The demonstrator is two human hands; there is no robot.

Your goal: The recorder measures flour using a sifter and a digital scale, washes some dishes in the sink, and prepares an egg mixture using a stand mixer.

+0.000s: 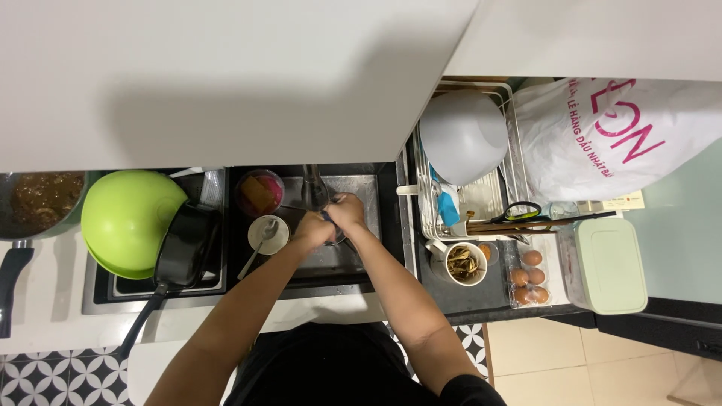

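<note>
Both my hands meet over the steel sink [376, 188], just below the faucet [313, 188]. My left hand [312, 227] and my right hand [347, 211] are closed together around a small dark item [329, 219]; what it is cannot be made out. A small white bowl with a spoon [268, 234] rests in the sink to the left of my hands. Behind it stands a pink tub holding an orange sponge [259, 192].
A green bowl [128, 218] and a black frying pan [183, 244] lie in the left basin. A pot of brown food [41, 199] is far left. To the right are a dish rack with a white bowl [462, 135], a mug [465, 263], eggs [528, 276], a green-lidded box [611, 265] and a plastic bag [602, 135].
</note>
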